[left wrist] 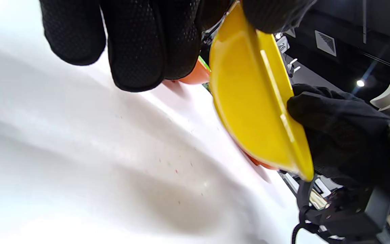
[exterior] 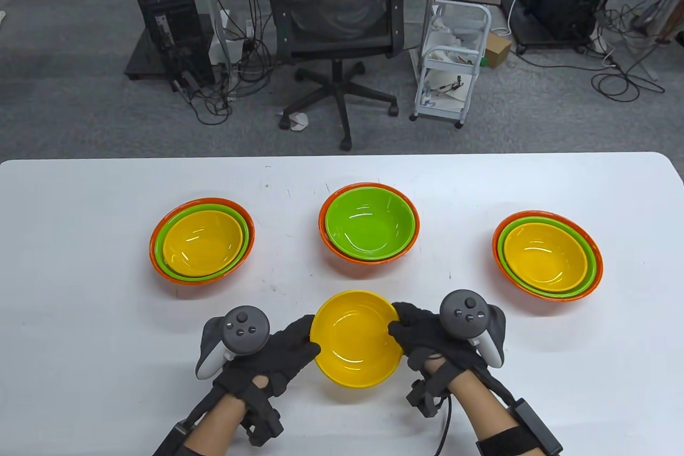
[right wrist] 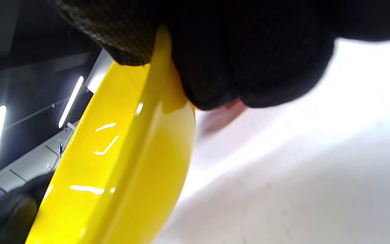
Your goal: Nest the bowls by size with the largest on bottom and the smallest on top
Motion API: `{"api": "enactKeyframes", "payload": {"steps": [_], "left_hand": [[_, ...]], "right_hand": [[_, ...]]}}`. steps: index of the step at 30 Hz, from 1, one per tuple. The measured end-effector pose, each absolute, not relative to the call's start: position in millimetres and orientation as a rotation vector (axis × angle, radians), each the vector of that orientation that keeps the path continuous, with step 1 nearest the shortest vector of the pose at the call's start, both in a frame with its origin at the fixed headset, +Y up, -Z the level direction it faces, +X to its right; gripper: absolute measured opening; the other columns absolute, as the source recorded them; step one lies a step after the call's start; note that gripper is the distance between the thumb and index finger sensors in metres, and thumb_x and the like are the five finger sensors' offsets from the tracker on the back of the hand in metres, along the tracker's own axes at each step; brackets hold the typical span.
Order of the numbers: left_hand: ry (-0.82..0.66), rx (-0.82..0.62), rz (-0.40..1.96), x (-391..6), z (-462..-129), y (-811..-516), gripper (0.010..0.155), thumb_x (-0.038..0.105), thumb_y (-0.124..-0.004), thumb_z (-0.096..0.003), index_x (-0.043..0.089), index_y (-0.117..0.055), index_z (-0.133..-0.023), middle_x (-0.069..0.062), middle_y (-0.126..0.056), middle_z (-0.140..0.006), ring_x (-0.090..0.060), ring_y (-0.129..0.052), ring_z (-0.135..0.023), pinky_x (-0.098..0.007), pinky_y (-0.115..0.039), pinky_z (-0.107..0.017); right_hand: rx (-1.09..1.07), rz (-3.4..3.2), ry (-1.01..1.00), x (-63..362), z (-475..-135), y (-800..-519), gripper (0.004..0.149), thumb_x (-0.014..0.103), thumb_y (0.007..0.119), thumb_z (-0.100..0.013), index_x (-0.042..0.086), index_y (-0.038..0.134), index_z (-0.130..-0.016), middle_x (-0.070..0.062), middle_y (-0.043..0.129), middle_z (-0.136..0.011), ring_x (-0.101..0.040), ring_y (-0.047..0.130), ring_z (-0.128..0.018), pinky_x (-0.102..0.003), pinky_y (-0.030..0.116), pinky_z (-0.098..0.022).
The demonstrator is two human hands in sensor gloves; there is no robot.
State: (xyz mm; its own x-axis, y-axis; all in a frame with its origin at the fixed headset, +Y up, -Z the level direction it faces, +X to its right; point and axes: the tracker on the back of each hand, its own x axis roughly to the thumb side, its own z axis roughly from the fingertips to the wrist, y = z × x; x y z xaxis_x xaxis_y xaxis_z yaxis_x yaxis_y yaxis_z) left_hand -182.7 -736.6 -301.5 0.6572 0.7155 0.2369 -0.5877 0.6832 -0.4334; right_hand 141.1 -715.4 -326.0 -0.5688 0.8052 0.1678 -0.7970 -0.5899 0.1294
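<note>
Item: yellow bowl [exterior: 356, 339], small, glossy. Location: near edge of the white table [exterior: 80, 317], lifted clear of the top (wrist views show it in the air, tilted), in front of the middle stack.

Held by: left hand [exterior: 278, 352] gripping the left rim, right hand [exterior: 422, 335] gripping the right rim; both pinch the rim, thumb inside the bowl, fingers under.

Other stock:
- Left stack [exterior: 202, 246]: orange, green, yellow nested. Complete.
- Right stack [exterior: 547, 262]: orange, green, yellow nested. Complete.
- Middle stack [exterior: 369, 230]: green bowl [exterior: 370, 228] seated in an orange bowl [exterior: 327, 242], no yellow yet. Likely destination.

Handling notes for the step in hand:
- Level the bowl before carrying it forward; the tilt risks catching the green rim.
- Centre it over the green bowl, then lower straight down.
- Ease the under-rim fingers out as the rims close, or they will be trapped between the bowls.
- Slick plastic: release both sides together so it does not skate to one side.
</note>
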Motion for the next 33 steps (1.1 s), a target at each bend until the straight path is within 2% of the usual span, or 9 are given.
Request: {"api": "enactKeyframes", "payload": {"steps": [8,16,25,33], "left_hand": [[-0.400,-0.146,0.345,-188,-300,-730,0.067,0.051,-0.069,-0.0524,0.020,-0.056,-0.110,-0.010,-0.081,-0.102,-0.035,-0.090,-0.089,-0.060,-0.074,-0.068],[-0.400,-0.089,0.277,-193,-295,-720,0.068,0.052,-0.069,-0.0519,0.022,-0.055,-0.111,-0.011,-0.077,-0.106,-0.037,-0.086,-0.093,-0.063,-0.071,-0.069],[-0.376,-0.073,0.204,-203,-296,-715,0.069,0.055,-0.068,-0.0514,0.024,-0.054,-0.112,-0.011,-0.074,-0.108,-0.038,-0.083,-0.095,-0.064,-0.070,-0.071],[-0.355,-0.070,0.207,-209,-298,-715,0.070,0.055,-0.068,-0.0512,0.024,-0.054,-0.112,-0.012,-0.072,-0.109,-0.039,-0.081,-0.097,-0.064,-0.068,-0.071]], "right_hand": [[0.067,2.075,-0.122,155,-356,-686,0.055,0.027,0.080,-0.048,-0.006,0.070,-0.090,-0.018,0.094,-0.049,-0.039,0.093,-0.028,-0.050,0.079,-0.025],[-0.191,2.081,-0.254,155,-399,-670,0.056,0.028,0.079,-0.048,-0.006,0.069,-0.091,-0.017,0.094,-0.049,-0.038,0.093,-0.028,-0.049,0.080,-0.025],[-0.473,2.079,-0.251,153,-441,-683,0.058,0.029,0.080,-0.047,-0.005,0.067,-0.093,-0.017,0.093,-0.051,-0.037,0.092,-0.030,-0.049,0.080,-0.026],[-0.607,2.124,-0.193,149,-456,-710,0.059,0.029,0.081,-0.047,-0.005,0.066,-0.093,-0.018,0.093,-0.052,-0.037,0.092,-0.029,-0.048,0.080,-0.026]]}}
